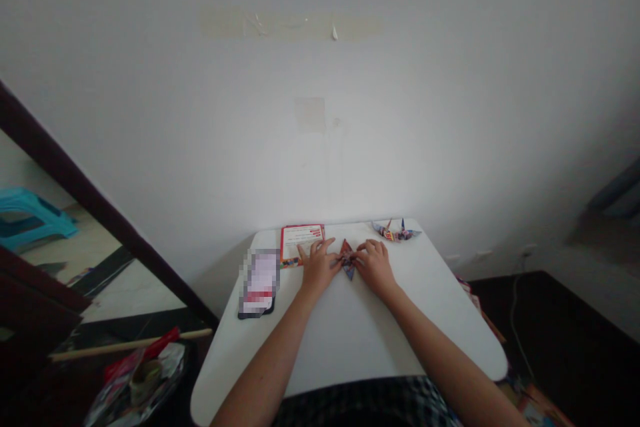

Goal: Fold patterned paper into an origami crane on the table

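A small patterned paper fold (347, 261), diamond-shaped with red and blue print, lies on the white table (350, 333) near its far edge. My left hand (319, 265) presses on its left side with curled fingers. My right hand (374, 263) pinches its right side. Both hands touch the paper. A finished folded paper crane (396, 233) of the same printed paper rests at the table's far right, just beyond my right hand.
A red-bordered printed sheet (300, 240) lies behind my left hand. A phone (260, 282) in a dark case lies at the table's left. The white wall stands right behind the table. A bag of clutter (137, 380) and a wooden stick sit on the floor to the left.
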A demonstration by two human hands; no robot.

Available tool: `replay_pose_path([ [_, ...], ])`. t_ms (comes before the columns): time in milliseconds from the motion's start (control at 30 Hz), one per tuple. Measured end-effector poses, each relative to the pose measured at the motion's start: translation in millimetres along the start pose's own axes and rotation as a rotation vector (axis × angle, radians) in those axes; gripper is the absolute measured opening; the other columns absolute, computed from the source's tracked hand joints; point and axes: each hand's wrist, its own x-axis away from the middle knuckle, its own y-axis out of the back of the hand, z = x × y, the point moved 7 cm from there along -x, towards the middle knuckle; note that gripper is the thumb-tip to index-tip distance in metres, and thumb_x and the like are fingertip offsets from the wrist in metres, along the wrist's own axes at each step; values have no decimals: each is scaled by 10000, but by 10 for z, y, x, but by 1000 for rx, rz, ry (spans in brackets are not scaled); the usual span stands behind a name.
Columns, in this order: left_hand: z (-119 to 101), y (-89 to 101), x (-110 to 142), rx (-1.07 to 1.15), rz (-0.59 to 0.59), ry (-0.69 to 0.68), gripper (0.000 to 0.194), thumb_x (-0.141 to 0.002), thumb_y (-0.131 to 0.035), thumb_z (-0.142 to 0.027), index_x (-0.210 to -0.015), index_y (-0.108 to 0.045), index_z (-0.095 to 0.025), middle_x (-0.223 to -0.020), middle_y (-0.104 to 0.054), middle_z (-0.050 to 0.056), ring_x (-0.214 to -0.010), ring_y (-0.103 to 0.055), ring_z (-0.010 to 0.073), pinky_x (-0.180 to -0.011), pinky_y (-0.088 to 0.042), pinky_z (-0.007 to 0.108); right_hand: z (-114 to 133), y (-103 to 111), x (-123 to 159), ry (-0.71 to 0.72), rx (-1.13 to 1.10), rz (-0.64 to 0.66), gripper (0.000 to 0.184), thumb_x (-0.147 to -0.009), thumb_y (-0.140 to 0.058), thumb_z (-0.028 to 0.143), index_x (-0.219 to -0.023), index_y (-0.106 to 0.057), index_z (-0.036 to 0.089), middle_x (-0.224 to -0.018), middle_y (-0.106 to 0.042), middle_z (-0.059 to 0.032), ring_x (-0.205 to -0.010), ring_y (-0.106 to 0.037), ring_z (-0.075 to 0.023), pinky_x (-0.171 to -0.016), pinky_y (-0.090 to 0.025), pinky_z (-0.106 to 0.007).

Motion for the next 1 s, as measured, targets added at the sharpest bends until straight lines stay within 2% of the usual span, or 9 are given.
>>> replay_pose_path([
  [200, 25, 4, -15, 7, 20, 52, 175, -801, -674, -477, -926, -764, -395, -1516, -435, -28, -1351, -367, 341, -1070, 14, 784, -47, -27, -8, -20, -11, 66, 221, -882, -616, 359, -1081, -708, 377, -1199, -614, -32, -1292, -366, -283, -1114, -208, -545],
  [500, -25, 53, 56, 5, 32, 43, 396, -661, -760, -583, -1021, -742, -420, -1588, -306, 6, -1387, -348, 366, -1089, 32, 749, -41, 5, 32, 16, -29, 113, 320, -854, -643, 422, -1174, -658, 406, -1246, -596, -29, -1300, -373, -286, -1119, -197, -586],
  [667, 3, 49, 69, 22, 63, 85, 408, -714, -716, -592, -1060, -741, -378, -1578, -331, 39, -1398, -329, 360, -1107, 40, 718, -30, -6, 46, 36, -41, 111, 301, -864, -638, 416, -1161, -668, 377, -1246, -604, -35, -1318, -361, -290, -1128, -180, -594],
  [800, 17, 53, 58, -5, 77, 99, 336, -781, -665, -558, -1056, -739, -381, -1569, -349, 28, -1411, -301, 356, -1087, 50, 743, -48, -24, 39, 34, -58, 138, 322, -845, -656, 452, -1159, -667, 384, -1247, -603, -38, -1318, -363, -300, -1115, -164, -637],
  [900, 10, 60, 53, -15, 65, 94, 307, -772, -672, -555, -1034, -740, -410, -1560, -365, 11, -1405, -305, 357, -1070, 64, 761, -52, -1, 39, 43, -82, 168, 383, -809, -687, 469, -1182, -651, 388, -1262, -591, -43, -1297, -387, -297, -1107, -141, -660],
  [1000, 8, 54, 57, -18, 78, 90, 358, -725, -698, -591, -1032, -742, -414, -1572, -341, 10, -1398, -307, 366, -1065, 63, 765, -50, 24, 43, 53, -111, 204, 461, -759, -728, 469, -1202, -634, 382, -1278, -578, -43, -1268, -418, -287, -1101, -132, -663],
])
